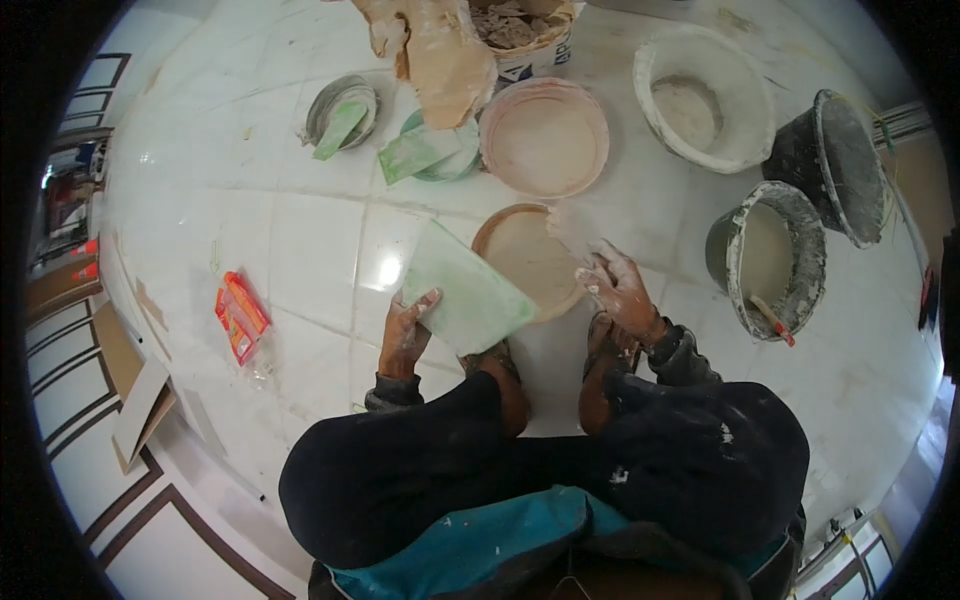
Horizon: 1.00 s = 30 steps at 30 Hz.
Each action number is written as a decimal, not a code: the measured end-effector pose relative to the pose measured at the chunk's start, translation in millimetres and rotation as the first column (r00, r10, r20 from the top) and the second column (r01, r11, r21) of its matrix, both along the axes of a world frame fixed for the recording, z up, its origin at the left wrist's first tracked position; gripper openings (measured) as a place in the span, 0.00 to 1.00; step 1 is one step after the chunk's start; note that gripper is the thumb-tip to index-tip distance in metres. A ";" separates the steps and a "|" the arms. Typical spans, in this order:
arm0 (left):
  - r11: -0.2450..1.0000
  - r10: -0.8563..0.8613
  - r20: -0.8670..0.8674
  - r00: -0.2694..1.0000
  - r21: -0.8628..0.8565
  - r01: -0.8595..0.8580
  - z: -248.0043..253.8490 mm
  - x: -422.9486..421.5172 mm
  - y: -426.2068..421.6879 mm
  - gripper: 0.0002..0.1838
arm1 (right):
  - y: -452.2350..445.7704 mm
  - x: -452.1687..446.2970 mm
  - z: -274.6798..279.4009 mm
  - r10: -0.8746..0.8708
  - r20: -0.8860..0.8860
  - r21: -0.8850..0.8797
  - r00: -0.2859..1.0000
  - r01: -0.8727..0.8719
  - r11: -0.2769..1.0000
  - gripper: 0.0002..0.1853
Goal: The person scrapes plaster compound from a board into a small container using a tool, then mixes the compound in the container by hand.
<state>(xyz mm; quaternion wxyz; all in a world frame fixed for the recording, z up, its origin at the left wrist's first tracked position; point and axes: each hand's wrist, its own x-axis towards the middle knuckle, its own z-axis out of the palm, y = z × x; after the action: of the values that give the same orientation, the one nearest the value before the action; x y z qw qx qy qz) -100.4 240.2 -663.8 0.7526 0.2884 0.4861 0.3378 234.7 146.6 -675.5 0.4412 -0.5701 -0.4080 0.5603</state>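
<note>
A pale green, plaster-smeared rectangular board [465, 290] is gripped at its lower left edge by my left hand [408, 325]. My right hand [620, 290], coated in white residue, has its fingers closed around a thin pale scraper [568, 230], whose blade reaches over the right rim of a round brown-rimmed tub [530, 258]. That tub holds beige paste and stands on the floor between my feet and a pinkish tub [545, 138]. The board overlaps the left part of the brown-rimmed tub.
Beyond are a small bowl [357, 112] with a green piece, green scraps [420, 150], torn brown paper [440, 60] and a bucket of debris [530, 45]. At right stand a whitish basin [703, 100], a black bucket [850, 170] and a crusted bucket [778, 262]. An orange packet [240, 318] lies left.
</note>
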 end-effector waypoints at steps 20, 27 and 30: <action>0.823 -0.452 -0.447 0.772 0.125 0.555 56.8 49.7 17.7 0.21 | 41.7 -2.6 46.8 -0.093 -0.026 0.059 0.995 0.094 0.994 0.38; 0.818 -0.484 -0.414 0.771 0.101 0.567 56.3 62.4 9.0 0.20 | 52.5 -32.6 51.8 -0.263 -0.288 -0.014 0.921 0.270 0.963 0.42; 0.816 -0.475 -0.444 0.760 0.101 0.570 59.2 64.2 8.3 0.20 | 54.0 -35.1 52.9 -0.244 -0.222 0.048 0.944 0.260 0.964 0.40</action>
<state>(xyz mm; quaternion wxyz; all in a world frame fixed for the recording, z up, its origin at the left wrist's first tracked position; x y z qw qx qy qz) -36.1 248.5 -604.6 0.6631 0.5607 0.4855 0.1008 199.7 200.7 -622.6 0.5719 -0.5366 -0.3029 0.5415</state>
